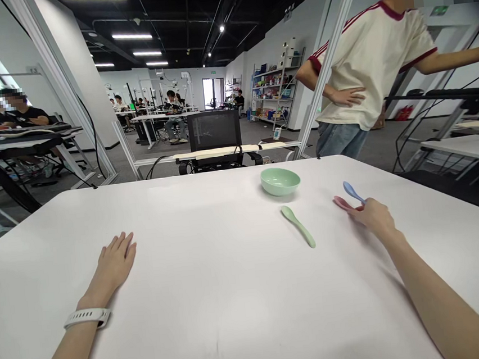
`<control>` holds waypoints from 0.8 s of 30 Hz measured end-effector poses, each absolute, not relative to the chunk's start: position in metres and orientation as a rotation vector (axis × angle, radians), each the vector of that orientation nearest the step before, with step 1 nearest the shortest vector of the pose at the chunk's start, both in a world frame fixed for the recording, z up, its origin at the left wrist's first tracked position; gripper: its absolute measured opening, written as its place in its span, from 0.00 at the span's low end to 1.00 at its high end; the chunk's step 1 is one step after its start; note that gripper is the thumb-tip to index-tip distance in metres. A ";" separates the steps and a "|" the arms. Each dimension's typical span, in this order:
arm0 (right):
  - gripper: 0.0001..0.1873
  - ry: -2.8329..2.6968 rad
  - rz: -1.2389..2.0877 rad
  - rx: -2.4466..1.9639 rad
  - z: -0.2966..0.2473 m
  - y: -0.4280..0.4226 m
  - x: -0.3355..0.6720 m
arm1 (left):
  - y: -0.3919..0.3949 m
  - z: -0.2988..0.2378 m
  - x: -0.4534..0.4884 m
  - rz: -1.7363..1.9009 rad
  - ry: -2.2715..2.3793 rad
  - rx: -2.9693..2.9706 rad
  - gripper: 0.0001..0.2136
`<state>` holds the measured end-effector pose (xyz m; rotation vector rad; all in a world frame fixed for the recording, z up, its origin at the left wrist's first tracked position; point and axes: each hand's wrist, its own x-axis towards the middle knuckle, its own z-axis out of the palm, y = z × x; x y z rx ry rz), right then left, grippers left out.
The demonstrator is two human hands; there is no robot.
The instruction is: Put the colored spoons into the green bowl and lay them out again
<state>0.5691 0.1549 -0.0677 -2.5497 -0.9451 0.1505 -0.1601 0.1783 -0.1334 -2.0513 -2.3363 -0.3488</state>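
My left hand (pixel 116 262) lies flat on the white table (pixel 214 272), palm down, fingers stretched out, holding nothing. At the right, the fingers of my right hand (pixel 376 218) are closed on a blue spoon (pixel 353 191), whose bowl points away from me and to the left. Just below it is a pink spoon (pixel 343 203); its handle goes under my fingers, and I cannot tell whether they grip it too. Left of these lies a green spoon (pixel 298 227), bowl end away from me. Beyond it a green bowl (pixel 280 182) stands upright near the far edge.
A person (pixel 375 70) in a cream shirt stands beyond the table's right far corner. Metal frame posts (pixel 326 69) rise past the far edge. Behind the table is a black mesh chair (pixel 214 130). Other people sit at desks farther back.
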 end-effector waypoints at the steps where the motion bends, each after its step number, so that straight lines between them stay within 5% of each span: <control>1: 0.27 -0.947 0.154 -2.547 -0.067 0.154 0.569 | 0.178 -0.133 -0.160 -0.343 -2.343 -2.053 0.37; 17: 0.11 -1.142 0.056 -2.332 -0.044 0.149 0.533 | 0.182 -0.142 -0.164 -0.443 -2.320 -2.027 0.37; 24: 0.20 -1.473 0.355 -2.135 -0.069 0.150 0.464 | 0.184 -0.145 -0.171 -0.462 -2.316 -2.050 0.39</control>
